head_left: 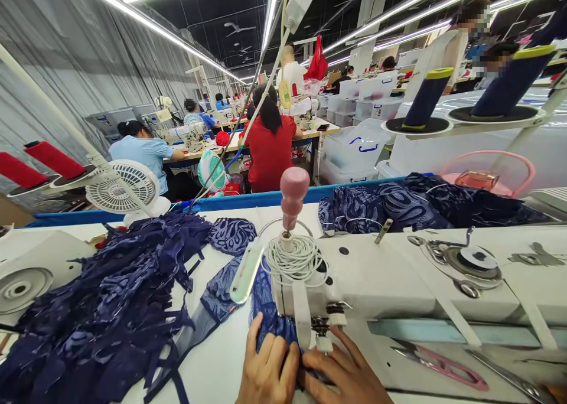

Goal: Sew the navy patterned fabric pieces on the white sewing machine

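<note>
A long garment workshop runs back under strip lights, with other people seated at machines at twelve o'clock, and in the foreground lies a white work table point(212, 368). On it, at six o'clock, the left hand point(268, 365) lies flat with fingers together, pressing down on a navy patterned fabric piece point(270, 318), not clamped around it; the right hand point(348, 371) lies just beside it at five o'clock, fingers spread flat on the same cloth, fingertips touching the left hand. The cloth sits directly under the needle area of the white sewing machine point(398, 280), whose head stands at twelve o'clock from the hands. A coil of white cord point(295, 259) and a pink knob point(293, 194) sit on top of the machine. At nine o'clock lies a heap of navy fabric strips point(110, 297); pink-handled scissors point(443, 365) lie at three o'clock; a small white fan point(124, 188) stands at ten o'clock
</note>
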`<state>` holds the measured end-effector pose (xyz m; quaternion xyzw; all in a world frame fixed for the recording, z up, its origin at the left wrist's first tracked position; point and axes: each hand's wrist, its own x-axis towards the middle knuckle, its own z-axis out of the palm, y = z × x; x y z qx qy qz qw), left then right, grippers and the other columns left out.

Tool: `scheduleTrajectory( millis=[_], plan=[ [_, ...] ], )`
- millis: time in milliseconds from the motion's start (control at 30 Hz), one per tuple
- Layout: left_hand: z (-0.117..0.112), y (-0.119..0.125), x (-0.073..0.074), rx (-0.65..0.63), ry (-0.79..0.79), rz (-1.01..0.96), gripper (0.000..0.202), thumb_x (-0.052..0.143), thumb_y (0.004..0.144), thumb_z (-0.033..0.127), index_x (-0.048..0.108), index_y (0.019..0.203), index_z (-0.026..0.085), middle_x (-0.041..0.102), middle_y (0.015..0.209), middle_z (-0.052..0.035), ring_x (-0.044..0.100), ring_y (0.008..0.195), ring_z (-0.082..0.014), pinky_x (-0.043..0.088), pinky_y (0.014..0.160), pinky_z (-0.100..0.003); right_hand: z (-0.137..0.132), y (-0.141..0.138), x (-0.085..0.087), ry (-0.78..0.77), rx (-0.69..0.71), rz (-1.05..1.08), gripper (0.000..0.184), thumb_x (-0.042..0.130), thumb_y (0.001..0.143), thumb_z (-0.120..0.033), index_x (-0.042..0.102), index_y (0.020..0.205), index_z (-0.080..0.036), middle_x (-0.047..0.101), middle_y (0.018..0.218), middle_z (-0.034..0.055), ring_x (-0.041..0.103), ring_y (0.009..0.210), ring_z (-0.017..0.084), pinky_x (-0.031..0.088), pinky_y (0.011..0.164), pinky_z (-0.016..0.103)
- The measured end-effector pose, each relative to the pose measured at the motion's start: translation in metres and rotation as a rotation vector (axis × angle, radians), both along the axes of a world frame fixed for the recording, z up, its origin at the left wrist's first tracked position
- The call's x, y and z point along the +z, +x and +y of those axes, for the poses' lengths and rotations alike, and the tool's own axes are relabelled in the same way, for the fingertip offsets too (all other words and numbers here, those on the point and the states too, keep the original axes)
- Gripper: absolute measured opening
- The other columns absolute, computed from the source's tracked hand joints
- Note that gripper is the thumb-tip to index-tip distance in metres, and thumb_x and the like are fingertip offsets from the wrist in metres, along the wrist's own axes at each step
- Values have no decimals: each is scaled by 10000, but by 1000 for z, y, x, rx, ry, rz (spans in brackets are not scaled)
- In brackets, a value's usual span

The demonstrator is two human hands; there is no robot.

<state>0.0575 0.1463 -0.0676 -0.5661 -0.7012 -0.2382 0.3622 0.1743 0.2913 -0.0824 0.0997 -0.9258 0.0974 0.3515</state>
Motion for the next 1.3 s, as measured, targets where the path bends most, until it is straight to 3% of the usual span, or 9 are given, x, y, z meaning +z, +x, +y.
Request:
scheduleTrajectory(
  millis=[133, 233, 367, 533, 733, 833, 967, 1200, 1300],
  plan=[
    [0, -12, 7, -35, -50, -42, 292, 381, 966, 93, 668, 951, 145, 629, 743, -31, 601, 725, -165, 376, 1086, -459, 4, -6, -15, 52, -5, 51, 343, 547, 923, -564, 685, 1119, -319, 715, 958, -27, 609, 919, 199, 73, 1219, 437],
    [1, -9, -1, 43, -14, -214, 254, 417, 953, 94, 643, 896, 194, 626, 776, -22, 606, 781, -175, 377, 1074, -498, 4, -7, -21, 98, -18, -11, 392, 574, 879, -595, 668, 1169, -348, 709, 982, -6, 606, 964, 234, 53, 1203, 493],
    [-4, -4, -13, 48, -15, -243, 295, 385, 929, 70, 647, 903, 204, 608, 763, -28, 606, 837, -195, 363, 1055, -507, 1, -3, -13, 113, -18, -7, 416, 568, 882, -648, 675, 1141, -341, 717, 1023, -20, 615, 938, 206, 45, 1213, 466],
    [-14, -10, -5, -93, -69, -311, 278, 412, 922, 80, 651, 937, 220, 639, 809, -16, 599, 851, -195, 206, 1131, -632, -5, 0, 1, 129, -18, 17, 422, 495, 939, -647, 692, 1085, -304, 729, 1009, -28, 626, 883, 169, 68, 1224, 447],
    [-13, -11, -12, -119, -60, -335, 268, 399, 916, 68, 632, 915, 202, 617, 759, -2, 573, 716, -152, 273, 1112, -579, -8, -2, 9, 121, 4, 96, 204, 490, 1005, -225, 685, 960, -270, 727, 932, -72, 630, 933, 128, 97, 1227, 413],
    [-14, -14, -21, -162, -69, -368, 249, 427, 926, 83, 636, 935, 218, 628, 772, -4, 586, 733, -154, 295, 1095, -571, -5, -3, 18, 95, 63, 26, 194, 506, 985, -168, 660, 909, -258, 697, 839, -96, 627, 805, 96, 119, 1217, 354],
    [-12, -22, -22, -190, -43, -313, 248, 424, 913, 87, 638, 914, 212, 636, 768, -12, 598, 768, -165, 283, 1095, -557, 0, -6, 23, 49, 82, -97, 183, 511, 981, -179, 648, 911, -279, 669, 788, -109, 620, 711, 83, 225, 1171, 311],
    [-3, -35, -4, -177, -180, -265, 304, 492, 774, 32, 620, 994, 198, 650, 810, -5, 594, 778, -186, 298, 1064, -569, 4, -11, 14, 100, 33, -41, 500, 226, 1066, -497, 667, 1091, -265, 735, 1078, 7, 662, 941, 170, 342, 1092, 400],
    [-2, -31, -5, -107, -176, -274, 304, 472, 791, 44, 612, 1023, 183, 647, 832, -18, 598, 806, -202, 281, 1071, -595, 3, -12, 12, 105, 6, -38, 488, 251, 1059, -508, 674, 1073, -266, 745, 1050, 9, 661, 955, 176, 356, 1075, 397]
  ],
)
